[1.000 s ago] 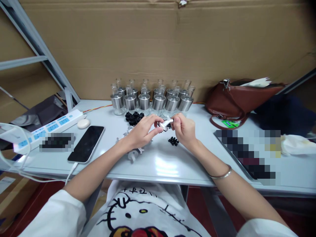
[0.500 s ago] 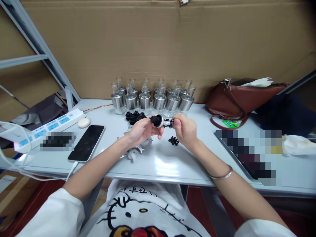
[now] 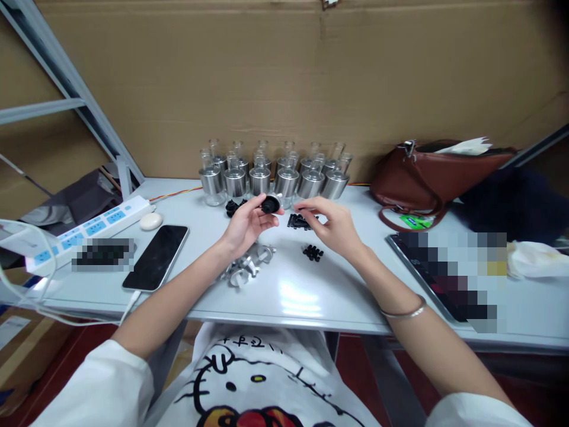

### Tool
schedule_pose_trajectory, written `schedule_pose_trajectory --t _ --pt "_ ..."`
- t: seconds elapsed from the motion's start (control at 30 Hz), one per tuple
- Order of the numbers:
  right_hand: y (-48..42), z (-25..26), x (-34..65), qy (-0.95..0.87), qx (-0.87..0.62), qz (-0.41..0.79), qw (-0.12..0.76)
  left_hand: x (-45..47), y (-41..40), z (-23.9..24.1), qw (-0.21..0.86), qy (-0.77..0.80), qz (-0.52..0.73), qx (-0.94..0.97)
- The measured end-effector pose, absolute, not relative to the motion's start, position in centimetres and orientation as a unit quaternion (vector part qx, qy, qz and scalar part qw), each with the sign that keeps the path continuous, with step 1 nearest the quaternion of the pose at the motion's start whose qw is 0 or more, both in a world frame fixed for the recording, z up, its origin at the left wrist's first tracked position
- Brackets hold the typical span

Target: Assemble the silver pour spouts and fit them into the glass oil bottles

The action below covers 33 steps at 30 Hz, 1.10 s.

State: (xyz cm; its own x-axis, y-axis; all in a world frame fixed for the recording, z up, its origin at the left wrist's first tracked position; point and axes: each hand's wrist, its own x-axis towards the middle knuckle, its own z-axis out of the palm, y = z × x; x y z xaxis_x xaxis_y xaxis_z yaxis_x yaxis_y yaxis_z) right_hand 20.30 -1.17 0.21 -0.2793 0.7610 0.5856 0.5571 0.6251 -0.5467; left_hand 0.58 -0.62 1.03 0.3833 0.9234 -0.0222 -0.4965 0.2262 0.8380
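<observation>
My left hand [image 3: 247,224] is raised above the grey table [image 3: 293,296] and pinches a small part with a round black cap [image 3: 269,205] between thumb and fingertips. My right hand [image 3: 331,225] hovers just right of it with fingers spread and nothing in them. Under the right fingers lies a cluster of small black pieces [image 3: 299,222], and a second black cluster [image 3: 313,253] sits by the wrist. A heap of silver-white parts [image 3: 246,265] lies below my left hand. More black caps [image 3: 234,207] rest behind it.
Two rows of glass bottles with silver collars [image 3: 273,177] stand at the back. A phone [image 3: 155,258] on a cable, a white power strip [image 3: 84,231] and a small oval object [image 3: 150,221] lie left. A brown bag [image 3: 429,175] sits right.
My hands have come apart. The left hand kept the capped part and lifted it toward the bottles. The right hand let go and opened above the black pieces.
</observation>
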Motion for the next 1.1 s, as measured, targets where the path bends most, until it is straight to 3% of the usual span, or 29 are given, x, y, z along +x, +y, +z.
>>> schedule_pose_trajectory --t 0.17,0.4,1.1 --pt "0.1 1.0 23.2 -0.773 -0.47 0.31 0.293 0.4 -0.6 1.1 0.74 0.284 0.474 0.383" --pt "1.8 -0.4 25.7 -0.765 -0.488 0.411 0.09 0.2 -0.5 1.4 0.735 0.292 0.482 0.378" --pt "0.4 0.7 25.6 -0.789 -0.481 0.382 0.003 0.2 -0.5 1.1 0.727 0.311 0.449 0.415"
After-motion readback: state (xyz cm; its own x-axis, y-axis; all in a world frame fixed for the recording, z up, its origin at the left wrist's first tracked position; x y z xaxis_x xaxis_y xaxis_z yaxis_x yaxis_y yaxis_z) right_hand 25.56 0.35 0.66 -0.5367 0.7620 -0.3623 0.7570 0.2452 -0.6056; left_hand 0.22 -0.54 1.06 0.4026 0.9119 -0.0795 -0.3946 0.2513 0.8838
